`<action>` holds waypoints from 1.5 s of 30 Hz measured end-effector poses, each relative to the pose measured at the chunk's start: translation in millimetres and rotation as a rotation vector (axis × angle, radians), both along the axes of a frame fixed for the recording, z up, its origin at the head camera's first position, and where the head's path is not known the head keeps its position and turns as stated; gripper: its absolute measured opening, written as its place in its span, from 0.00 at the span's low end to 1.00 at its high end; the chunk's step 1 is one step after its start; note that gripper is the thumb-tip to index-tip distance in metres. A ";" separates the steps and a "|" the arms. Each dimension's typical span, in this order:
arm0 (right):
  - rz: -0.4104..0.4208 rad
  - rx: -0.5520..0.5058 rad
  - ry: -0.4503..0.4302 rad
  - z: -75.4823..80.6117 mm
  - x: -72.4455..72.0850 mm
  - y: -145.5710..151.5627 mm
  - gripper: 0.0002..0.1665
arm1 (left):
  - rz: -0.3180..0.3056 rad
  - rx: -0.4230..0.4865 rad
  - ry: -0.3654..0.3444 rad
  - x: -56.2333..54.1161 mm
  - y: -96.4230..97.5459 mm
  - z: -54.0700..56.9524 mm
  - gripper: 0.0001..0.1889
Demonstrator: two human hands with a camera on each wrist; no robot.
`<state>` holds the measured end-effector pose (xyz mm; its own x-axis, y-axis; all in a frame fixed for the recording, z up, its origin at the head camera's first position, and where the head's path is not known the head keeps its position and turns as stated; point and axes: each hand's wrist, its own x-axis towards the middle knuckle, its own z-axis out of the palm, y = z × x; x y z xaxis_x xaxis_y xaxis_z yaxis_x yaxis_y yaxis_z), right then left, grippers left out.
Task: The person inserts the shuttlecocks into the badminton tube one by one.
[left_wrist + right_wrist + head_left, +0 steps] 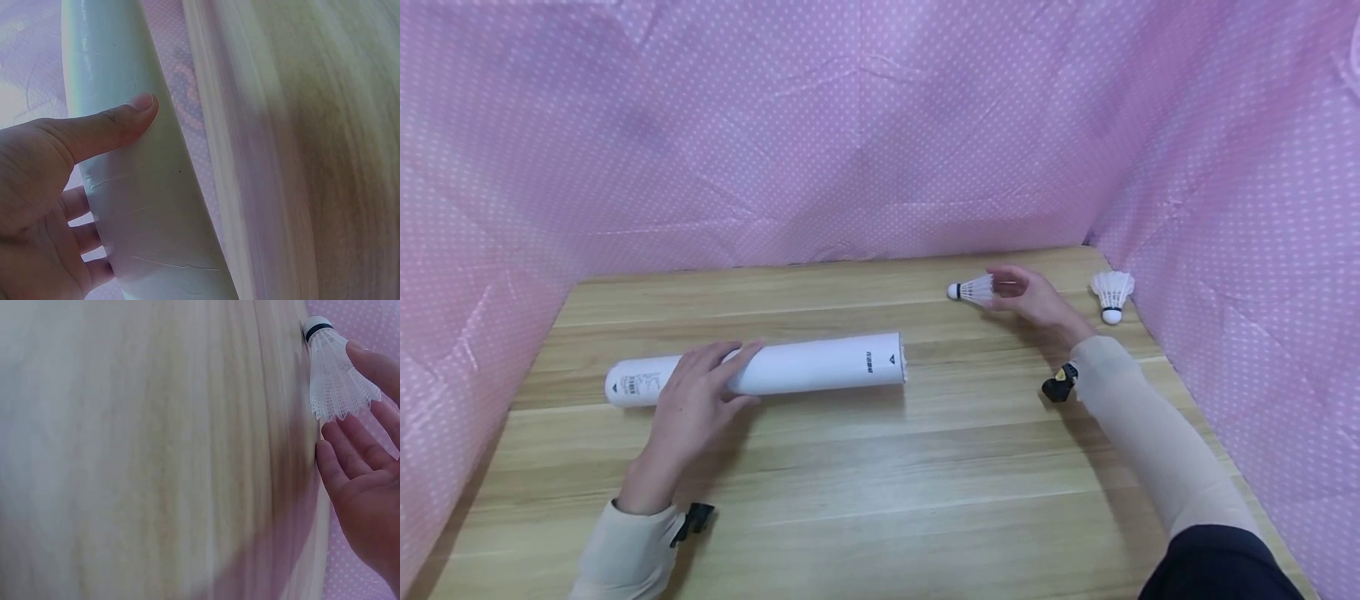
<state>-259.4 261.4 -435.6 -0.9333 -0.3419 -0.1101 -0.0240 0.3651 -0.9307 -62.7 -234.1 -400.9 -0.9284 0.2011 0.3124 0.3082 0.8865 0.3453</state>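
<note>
A long white shuttlecock tube [820,365] lies across the left half of the wooden table. My left hand [696,400] grips it left of its middle, thumb on the near side and fingers over the far side. In the left wrist view the thumb [119,128] presses along the tube's wall [150,206]. Toward the back right, a white shuttlecock [975,290] lies on its side, cork pointing left. My right hand [1033,298] is at its skirt, fingers loosely spread around the wide end. The right wrist view has the thumb [375,369] overlapping the skirt [337,381].
A second shuttlecock [1112,296] sits by the table's right edge, cork toward me. Pink dotted cloth [850,150] hangs behind and along both sides of the wooden table [880,492]. White ragged material shows at the tube's right end.
</note>
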 end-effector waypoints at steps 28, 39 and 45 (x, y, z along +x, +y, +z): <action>-0.078 0.038 0.001 28.4 16.6 -17.3 0.33 | 0.000 0.006 -0.015 -0.1 0.3 0.7 0.45; -0.093 0.039 -0.006 6.8 2.8 -12.9 0.38 | -0.006 0.004 -0.019 -1.1 2.2 0.1 0.44; -0.089 0.028 0.012 11.8 7.1 -17.1 0.39 | -0.007 0.006 -0.018 -0.8 2.7 -0.1 0.44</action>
